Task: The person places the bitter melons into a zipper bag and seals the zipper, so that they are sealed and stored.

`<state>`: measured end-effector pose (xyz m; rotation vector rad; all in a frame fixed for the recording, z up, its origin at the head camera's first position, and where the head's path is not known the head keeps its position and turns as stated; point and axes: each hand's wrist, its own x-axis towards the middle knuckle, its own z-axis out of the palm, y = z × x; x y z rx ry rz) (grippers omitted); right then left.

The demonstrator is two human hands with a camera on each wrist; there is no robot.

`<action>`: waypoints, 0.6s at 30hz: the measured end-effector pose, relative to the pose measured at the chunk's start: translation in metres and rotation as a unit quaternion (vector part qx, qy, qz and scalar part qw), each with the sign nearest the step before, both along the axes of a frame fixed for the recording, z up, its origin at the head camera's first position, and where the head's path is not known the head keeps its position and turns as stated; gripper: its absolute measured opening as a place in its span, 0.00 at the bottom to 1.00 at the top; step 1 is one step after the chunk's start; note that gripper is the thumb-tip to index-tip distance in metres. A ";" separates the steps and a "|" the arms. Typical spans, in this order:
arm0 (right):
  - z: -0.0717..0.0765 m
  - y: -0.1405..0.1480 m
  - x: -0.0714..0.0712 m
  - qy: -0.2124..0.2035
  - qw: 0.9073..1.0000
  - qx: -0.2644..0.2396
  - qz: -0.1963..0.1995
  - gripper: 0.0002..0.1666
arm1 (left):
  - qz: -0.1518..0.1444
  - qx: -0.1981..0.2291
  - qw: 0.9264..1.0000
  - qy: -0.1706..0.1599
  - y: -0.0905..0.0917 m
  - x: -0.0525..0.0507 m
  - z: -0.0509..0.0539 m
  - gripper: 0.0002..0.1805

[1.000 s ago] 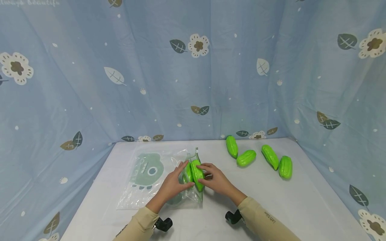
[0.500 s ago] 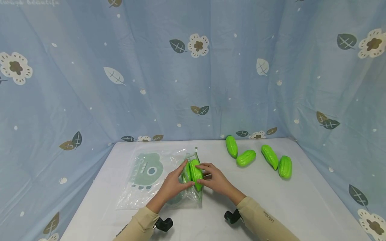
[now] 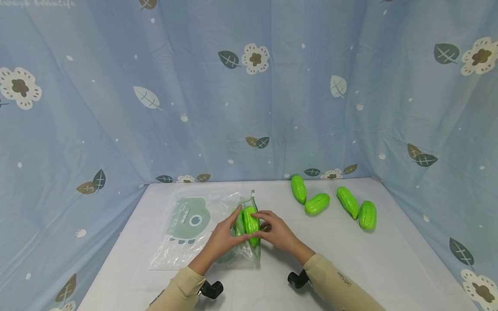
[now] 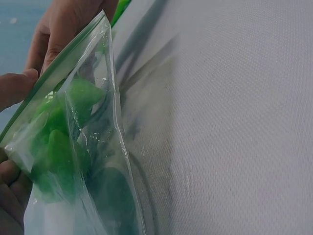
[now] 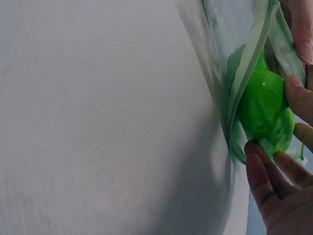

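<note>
My left hand (image 3: 221, 235) holds the mouth of a clear zip bag (image 3: 161, 261) with a green rim, its thumb and fingers spread along the opening. In my right hand (image 3: 279, 233), thumb and fingertips grip a glossy green ridged toy vegetable (image 3: 251, 226) at the bag's mouth. The right wrist view shows that vegetable (image 5: 266, 105) partly inside the rim, with fingertips around its near end. Another green piece (image 3: 238, 225) lies in the bag beside it, partly hidden by the left hand. Through the film in the left wrist view, green shapes (image 4: 61, 161) look blurred.
On the white table (image 3: 330, 268), several more green vegetables lie at the back right, one of them (image 3: 367, 215) nearest the right side. A green monster print (image 3: 190, 220) shows on the bag. Behind hangs a blue patterned curtain (image 3: 202, 86).
The right hand and its vegetable have shifted slightly left, deeper into the bag's mouth. The left hand has barely moved, and the other vegetables on the table lie as before.
</note>
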<state>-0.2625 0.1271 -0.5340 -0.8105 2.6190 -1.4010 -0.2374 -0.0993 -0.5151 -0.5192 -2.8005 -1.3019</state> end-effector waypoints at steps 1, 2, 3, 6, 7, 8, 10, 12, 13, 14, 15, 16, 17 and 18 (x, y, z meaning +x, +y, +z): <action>0.000 0.000 0.000 0.000 1.000 -0.001 0.000 0.36 | 0.000 0.000 1.000 0.001 0.000 0.000 0.000 0.54; 0.000 -0.001 0.000 -0.001 1.000 -0.002 0.000 0.36 | 0.000 0.000 1.000 0.001 0.000 0.000 0.000 0.54; 0.000 -0.001 -0.001 0.002 1.000 -0.003 0.001 0.36 | 0.001 0.000 1.000 0.001 0.000 0.000 0.000 0.55; -0.001 -0.002 -0.002 0.005 1.000 0.001 0.002 0.35 | 0.003 0.000 1.000 0.001 0.000 0.000 0.001 0.55; -0.001 -0.002 -0.002 0.006 1.000 0.003 0.002 0.35 | 0.004 0.000 1.000 0.001 0.000 0.000 0.001 0.55; -0.001 -0.003 -0.002 0.006 1.000 0.003 0.001 0.35 | 0.004 0.001 1.000 0.001 0.000 0.000 0.001 0.55; -0.001 -0.003 -0.002 0.003 1.000 0.004 0.000 0.36 | 0.004 0.002 1.000 0.001 0.001 0.000 0.001 0.54; -0.001 -0.004 -0.003 -0.002 1.000 0.001 -0.002 0.36 | 0.003 0.003 1.000 0.001 0.001 0.000 0.002 0.54; 0.000 -0.004 -0.003 -0.003 1.000 -0.001 -0.001 0.36 | 0.003 0.005 1.000 0.002 0.001 0.000 0.002 0.54; 0.000 -0.005 -0.002 -0.005 1.000 -0.003 -0.002 0.36 | 0.002 0.006 1.000 0.002 0.000 0.000 0.002 0.54; 0.000 -0.005 -0.003 -0.006 1.000 -0.004 -0.002 0.36 | 0.001 0.007 1.000 0.001 0.000 0.000 0.002 0.55; 0.000 -0.005 -0.003 -0.006 1.000 -0.005 -0.002 0.36 | 0.000 0.007 1.000 0.000 0.000 0.000 0.002 0.55; 0.000 -0.005 -0.003 -0.006 1.000 -0.006 -0.002 0.36 | -0.001 0.006 1.000 0.000 0.000 0.000 0.002 0.55; 0.000 -0.005 -0.003 -0.006 1.000 -0.007 -0.002 0.36 | -0.002 0.006 1.000 -0.001 -0.001 0.000 0.001 0.55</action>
